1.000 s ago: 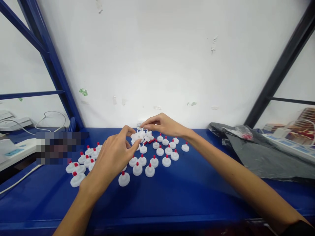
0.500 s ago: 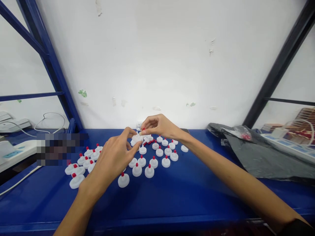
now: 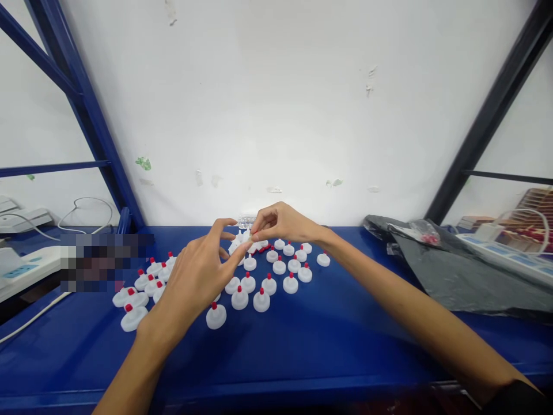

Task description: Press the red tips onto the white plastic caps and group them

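My left hand (image 3: 203, 262) is open beside a small heap of white nozzle caps (image 3: 239, 237), its thumb and fingers apart. No cap is plainly gripped in it. Close to the left thumb, my right hand (image 3: 276, 222) is closed in a pinch, and a bit of a small red tip (image 3: 254, 230) shows at its fingers. Loose red tips (image 3: 265, 248) lie just under the right hand. Several white round caps with red tips stand upright nearer me, among them one capped piece (image 3: 261, 301). The left forearm partly hides another group of red-tipped caps (image 3: 135, 318).
Everything stands on a blue tabletop (image 3: 302, 351) against a white wall. A grey plastic bag (image 3: 449, 276) lies at the right, beside a power strip (image 3: 505, 253). Another power strip (image 3: 30, 265) and a white cable are at the left. Blue posts rise at the left.
My left fingers have spread from the white cap they were around, and the heap behind shows more. My right hand stays pinched, shifted very slightly right.
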The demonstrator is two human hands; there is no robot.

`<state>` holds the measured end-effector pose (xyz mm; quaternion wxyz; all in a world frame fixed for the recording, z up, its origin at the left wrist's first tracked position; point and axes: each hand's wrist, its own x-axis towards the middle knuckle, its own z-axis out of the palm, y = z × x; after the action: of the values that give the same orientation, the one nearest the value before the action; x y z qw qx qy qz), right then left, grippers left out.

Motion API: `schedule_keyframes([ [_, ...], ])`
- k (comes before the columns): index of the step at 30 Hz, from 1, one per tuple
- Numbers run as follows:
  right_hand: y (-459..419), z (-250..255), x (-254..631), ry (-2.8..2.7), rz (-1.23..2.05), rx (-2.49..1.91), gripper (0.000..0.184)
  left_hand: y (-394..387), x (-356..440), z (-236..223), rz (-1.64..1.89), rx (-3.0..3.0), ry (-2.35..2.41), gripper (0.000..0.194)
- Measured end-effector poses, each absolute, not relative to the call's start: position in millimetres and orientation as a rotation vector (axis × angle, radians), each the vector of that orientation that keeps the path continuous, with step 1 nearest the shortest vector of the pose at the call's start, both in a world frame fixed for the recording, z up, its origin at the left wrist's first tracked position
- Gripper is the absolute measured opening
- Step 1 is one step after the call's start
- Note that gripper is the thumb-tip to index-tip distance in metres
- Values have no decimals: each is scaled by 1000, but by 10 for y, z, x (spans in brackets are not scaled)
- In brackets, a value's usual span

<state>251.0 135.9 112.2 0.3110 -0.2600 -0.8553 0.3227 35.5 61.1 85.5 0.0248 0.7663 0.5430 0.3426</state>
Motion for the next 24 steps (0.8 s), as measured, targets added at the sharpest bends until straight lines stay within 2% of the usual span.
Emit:
schedule_keyframes([
  [5, 1383, 1010, 2502, -2595, 399, -1044, 8, 610, 354, 861, 1091, 2375, 1697, 41],
  [10, 1364, 897, 2420, -2786, 199, -1147, 5, 601, 352, 878, 1070, 2333, 1720, 37],
  [14, 1364, 904, 2431, -2718, 207, -1166, 28, 613, 344, 873, 1056, 2299, 1754, 35],
  [16, 1359, 877, 2413, -2648, 196, -1130, 33, 616, 343, 871, 1044, 2294, 1766, 34],
  [24, 1362, 669, 2241, -2663, -39, -1054, 13, 631, 342, 865, 1015, 2284, 1799, 34],
])
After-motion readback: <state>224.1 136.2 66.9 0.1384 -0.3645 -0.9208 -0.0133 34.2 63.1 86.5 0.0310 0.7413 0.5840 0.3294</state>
